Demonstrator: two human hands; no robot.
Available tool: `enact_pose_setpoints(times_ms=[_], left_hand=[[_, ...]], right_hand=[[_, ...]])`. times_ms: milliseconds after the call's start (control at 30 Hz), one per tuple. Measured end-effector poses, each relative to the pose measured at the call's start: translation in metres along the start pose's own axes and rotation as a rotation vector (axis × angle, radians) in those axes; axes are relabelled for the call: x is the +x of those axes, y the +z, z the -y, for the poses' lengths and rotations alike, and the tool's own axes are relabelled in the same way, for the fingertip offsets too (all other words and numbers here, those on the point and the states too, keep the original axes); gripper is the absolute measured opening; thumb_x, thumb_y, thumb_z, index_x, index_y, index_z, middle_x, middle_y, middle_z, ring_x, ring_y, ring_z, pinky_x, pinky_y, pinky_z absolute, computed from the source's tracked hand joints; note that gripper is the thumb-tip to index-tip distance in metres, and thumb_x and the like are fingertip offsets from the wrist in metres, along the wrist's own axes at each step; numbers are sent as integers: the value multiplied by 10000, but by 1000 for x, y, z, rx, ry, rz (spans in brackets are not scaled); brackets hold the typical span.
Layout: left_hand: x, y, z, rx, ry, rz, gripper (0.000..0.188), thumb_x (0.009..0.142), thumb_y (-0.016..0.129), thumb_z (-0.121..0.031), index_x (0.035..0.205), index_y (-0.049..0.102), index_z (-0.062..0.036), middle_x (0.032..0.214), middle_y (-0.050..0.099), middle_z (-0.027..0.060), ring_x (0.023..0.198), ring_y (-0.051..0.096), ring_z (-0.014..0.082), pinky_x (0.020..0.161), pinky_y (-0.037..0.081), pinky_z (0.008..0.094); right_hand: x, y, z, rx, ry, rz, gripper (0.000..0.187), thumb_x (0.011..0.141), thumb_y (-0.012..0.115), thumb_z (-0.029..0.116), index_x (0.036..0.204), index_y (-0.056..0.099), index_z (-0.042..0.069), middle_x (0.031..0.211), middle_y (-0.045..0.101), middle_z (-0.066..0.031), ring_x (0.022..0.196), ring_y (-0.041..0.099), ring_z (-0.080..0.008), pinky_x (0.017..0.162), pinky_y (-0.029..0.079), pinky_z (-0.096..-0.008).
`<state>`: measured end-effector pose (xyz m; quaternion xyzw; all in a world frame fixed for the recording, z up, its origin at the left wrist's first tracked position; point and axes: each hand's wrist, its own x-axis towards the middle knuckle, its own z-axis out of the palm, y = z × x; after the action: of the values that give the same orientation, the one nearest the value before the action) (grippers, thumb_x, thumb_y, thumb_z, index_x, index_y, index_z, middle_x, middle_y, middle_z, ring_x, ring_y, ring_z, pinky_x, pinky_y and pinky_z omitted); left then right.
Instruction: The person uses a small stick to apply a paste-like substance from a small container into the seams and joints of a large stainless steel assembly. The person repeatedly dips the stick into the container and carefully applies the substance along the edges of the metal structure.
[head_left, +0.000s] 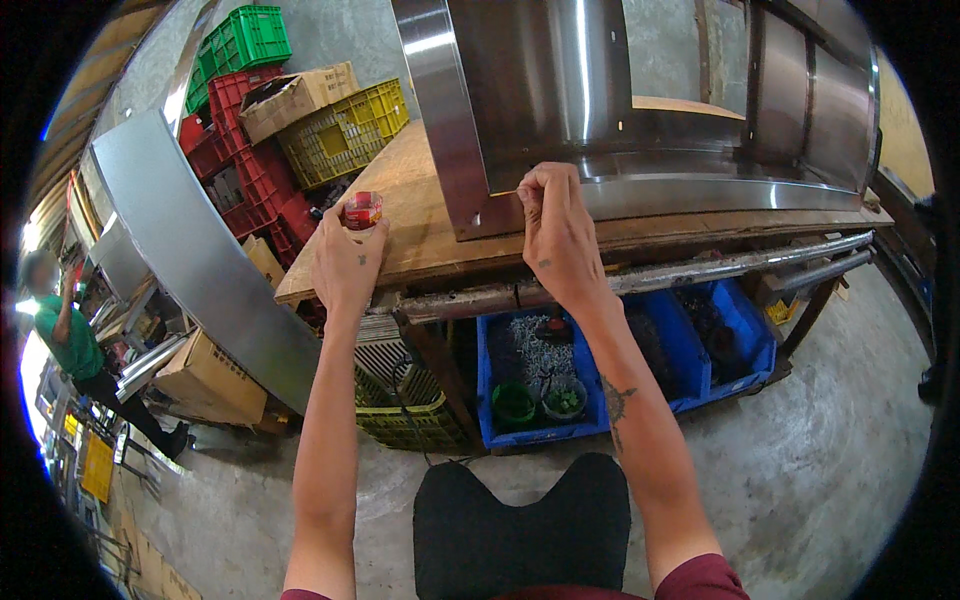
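On the left, my left hand [345, 268] is closed round a small red container [363, 207] with a pale lower edge, over the wooden tabletop [408, 240]. My right hand [560, 228] is in a pinch at the lower inner corner of a large brushed metal frame [462, 200] that stands upright on the same top. Whatever sits between those right fingertips is too small or too hidden to name. The frame's glossy dark panel rises just behind the right hand.
Blue bins [590, 430] with small metal parts sit under the table's metal rail [690, 274]. Stacked red crates [258, 140], a yellow crate [345, 130] and a grey sheet-metal panel [185, 225] stand to the left. A person in green [75, 340] stands farther left.
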<state>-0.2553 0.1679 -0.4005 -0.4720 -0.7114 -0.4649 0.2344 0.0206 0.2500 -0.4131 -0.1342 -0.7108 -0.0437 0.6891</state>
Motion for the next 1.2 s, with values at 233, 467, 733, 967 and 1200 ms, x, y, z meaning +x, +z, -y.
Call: enact_pose_setpoints(times_ms=[233,467,733,967,1200], left_hand=[[-2,-4,-11,29,-36,61,695,958,850,-485,1490,639,-90,1349,778,202,1248,739,428,1026,573,532],[-1,-2,-7,23,-18,48,718,957,853,-489,1496,637,-67,1365,770,206,1253,738,427,1026,575,524],[-2,-1,-8,28,-37,33,701,957,852,-481,1498,640,-89,1362,765,192,1265,731,427,1037,567,531],[-2,1,-5,19,-17,28,691,959,854,-468,1488,639,-80,1372,761,188,1268,728,429,1043,564,529],[-1,3,1,19,33,-21,700,958,866,-484,1467,668,-47,1363,783,199,1243,755,409,1051,572,495]], right_hand=[[0,-1,-1,-10,-31,-13,180,1064,645,-78,1158,505,-14,1152,592,-255,1025,619,-485,898,522,-534],[0,-3,0,8,7,-3,171,1065,642,-79,1147,506,-16,1164,596,-262,1015,629,-503,876,528,-542],[0,-2,0,8,-10,-20,163,1077,636,-64,1163,508,-13,1184,586,-272,1000,632,-503,869,528,-546],[-2,-2,0,31,47,0,155,1074,619,-73,1166,511,-9,1175,581,-257,1029,621,-497,903,524,-546],[-2,-2,0,10,9,-11,164,1066,629,-73,1167,515,-13,1192,581,-251,1049,626,-484,919,529,-537]])
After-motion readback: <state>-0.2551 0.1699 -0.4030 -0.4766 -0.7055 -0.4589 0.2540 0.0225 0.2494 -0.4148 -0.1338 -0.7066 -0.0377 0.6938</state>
